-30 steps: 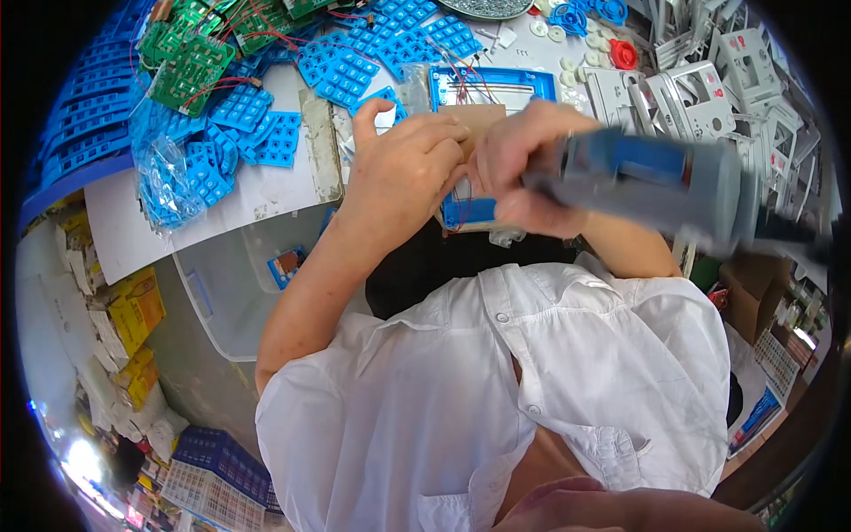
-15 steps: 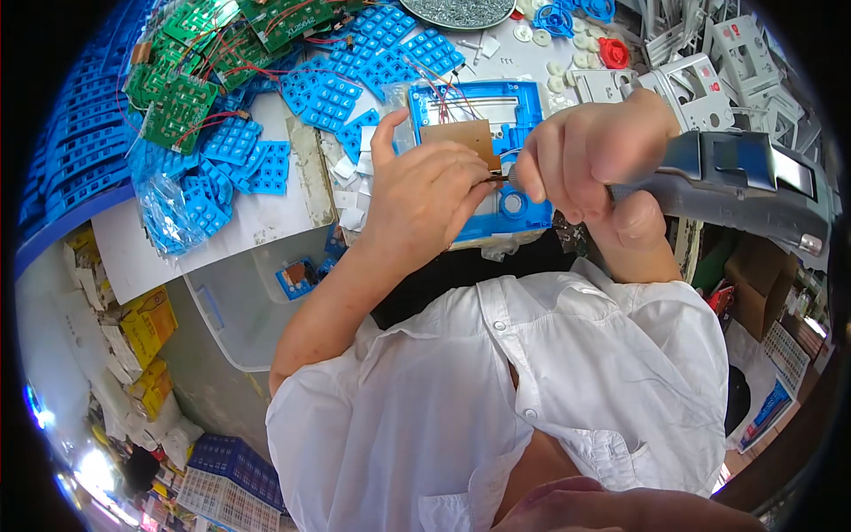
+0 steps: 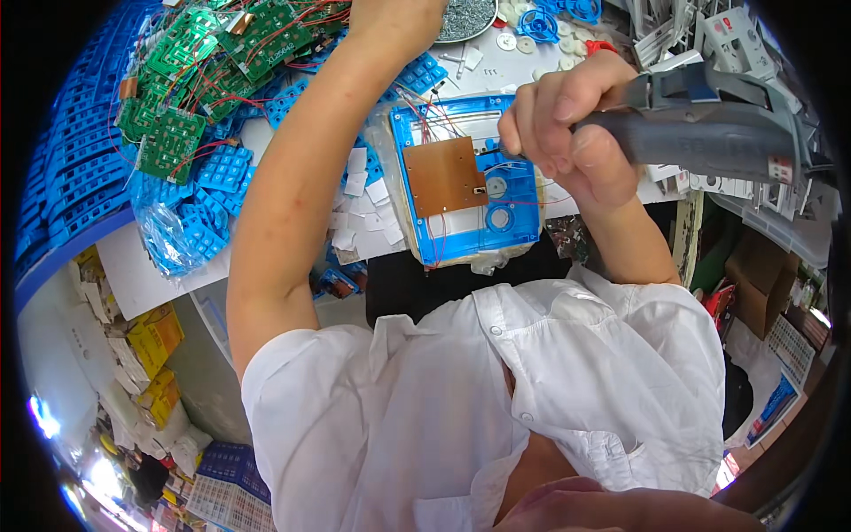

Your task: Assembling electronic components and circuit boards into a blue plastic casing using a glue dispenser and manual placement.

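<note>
My right hand (image 3: 576,124) is wrapped round a grey and black power screwdriver (image 3: 700,133). The driver's thin dark bit points left, with its tip by the right edge of a brown circuit board (image 3: 439,182). That board lies in a blue plastic housing (image 3: 523,226), with red and pale wires running from it. My left arm reaches to the far edge of the view. Only part of my left hand (image 3: 399,18) shows there, beside a round metal dish of small screws (image 3: 468,16); its fingers are out of sight.
Green circuit boards (image 3: 173,142) with red wires and blue keypad pieces (image 3: 222,168) pile up at the left. White plastic cases (image 3: 736,44) are heaped at the far right. White paper bits (image 3: 355,182) lie left of the housing. Yellow boxes (image 3: 155,337) stand below the table.
My left hand has left the board and moved far, up to the screw dish. The brown board now lies flatter in the housing. My right hand still holds the screwdriver, slightly shifted.
</note>
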`<action>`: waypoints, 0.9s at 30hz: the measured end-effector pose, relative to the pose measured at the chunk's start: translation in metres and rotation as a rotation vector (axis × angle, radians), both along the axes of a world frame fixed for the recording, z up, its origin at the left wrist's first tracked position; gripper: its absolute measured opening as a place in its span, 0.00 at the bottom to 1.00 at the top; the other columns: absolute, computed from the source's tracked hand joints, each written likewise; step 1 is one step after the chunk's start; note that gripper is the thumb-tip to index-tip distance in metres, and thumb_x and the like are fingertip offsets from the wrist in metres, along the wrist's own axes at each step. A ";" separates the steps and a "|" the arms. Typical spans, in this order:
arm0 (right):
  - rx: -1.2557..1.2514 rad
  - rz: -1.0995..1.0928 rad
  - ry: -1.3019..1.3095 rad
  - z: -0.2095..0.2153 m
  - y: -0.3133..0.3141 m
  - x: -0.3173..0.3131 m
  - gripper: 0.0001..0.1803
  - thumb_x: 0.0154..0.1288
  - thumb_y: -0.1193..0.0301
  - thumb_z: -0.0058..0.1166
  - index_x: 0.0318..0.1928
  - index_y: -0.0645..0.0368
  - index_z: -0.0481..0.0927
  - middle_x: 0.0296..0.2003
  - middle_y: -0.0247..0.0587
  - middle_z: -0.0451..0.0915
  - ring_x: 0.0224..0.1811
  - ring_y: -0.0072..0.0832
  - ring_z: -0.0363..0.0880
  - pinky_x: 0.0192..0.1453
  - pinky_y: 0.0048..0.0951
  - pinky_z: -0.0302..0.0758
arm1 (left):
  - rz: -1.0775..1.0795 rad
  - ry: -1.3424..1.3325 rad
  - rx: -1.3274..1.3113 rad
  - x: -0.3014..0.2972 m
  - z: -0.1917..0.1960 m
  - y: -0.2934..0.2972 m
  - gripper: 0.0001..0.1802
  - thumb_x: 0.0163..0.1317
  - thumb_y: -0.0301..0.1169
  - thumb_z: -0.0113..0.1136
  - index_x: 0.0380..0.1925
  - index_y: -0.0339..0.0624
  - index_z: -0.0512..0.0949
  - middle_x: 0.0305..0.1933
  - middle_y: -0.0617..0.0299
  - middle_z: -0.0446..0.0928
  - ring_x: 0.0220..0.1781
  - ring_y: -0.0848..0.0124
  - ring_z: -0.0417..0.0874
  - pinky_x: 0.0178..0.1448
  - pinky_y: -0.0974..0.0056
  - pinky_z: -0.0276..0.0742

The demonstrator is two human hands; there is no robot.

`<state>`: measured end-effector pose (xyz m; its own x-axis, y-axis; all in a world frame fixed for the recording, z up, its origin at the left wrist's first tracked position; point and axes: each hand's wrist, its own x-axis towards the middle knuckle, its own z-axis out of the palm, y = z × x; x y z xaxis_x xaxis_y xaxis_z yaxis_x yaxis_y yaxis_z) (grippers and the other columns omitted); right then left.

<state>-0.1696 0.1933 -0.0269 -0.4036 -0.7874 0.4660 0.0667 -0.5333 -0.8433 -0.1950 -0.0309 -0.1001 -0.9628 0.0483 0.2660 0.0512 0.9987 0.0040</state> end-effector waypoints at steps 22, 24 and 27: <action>0.271 -0.095 0.204 -0.012 -0.013 0.021 0.17 0.70 0.67 0.66 0.38 0.54 0.67 0.21 0.33 0.70 0.22 0.24 0.69 0.32 0.33 0.72 | -0.127 0.180 0.977 0.155 0.048 0.030 0.04 0.56 0.32 0.73 0.31 0.48 0.86 0.34 0.66 0.83 0.37 0.64 0.81 0.47 0.56 0.69; 0.254 -0.059 0.187 -0.004 -0.015 0.015 0.16 0.70 0.65 0.66 0.40 0.54 0.68 0.21 0.32 0.71 0.22 0.23 0.69 0.32 0.32 0.72 | -0.085 0.224 0.686 0.175 0.033 0.044 0.06 0.54 0.31 0.74 0.32 0.51 0.86 0.37 0.69 0.84 0.39 0.68 0.80 0.52 0.54 0.63; 0.116 0.051 0.063 0.023 -0.019 0.012 0.16 0.72 0.60 0.64 0.45 0.52 0.71 0.22 0.29 0.72 0.22 0.20 0.70 0.32 0.29 0.72 | -0.067 0.290 0.683 0.187 0.011 0.059 0.07 0.53 0.31 0.74 0.33 0.53 0.86 0.40 0.72 0.84 0.42 0.70 0.78 0.56 0.52 0.57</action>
<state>-0.1571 0.1739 -0.0043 -0.3342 -0.8563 0.3939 0.0365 -0.4293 -0.9024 -0.0079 0.0277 -0.0886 -0.8502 -0.1627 0.5007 0.2052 0.7735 0.5997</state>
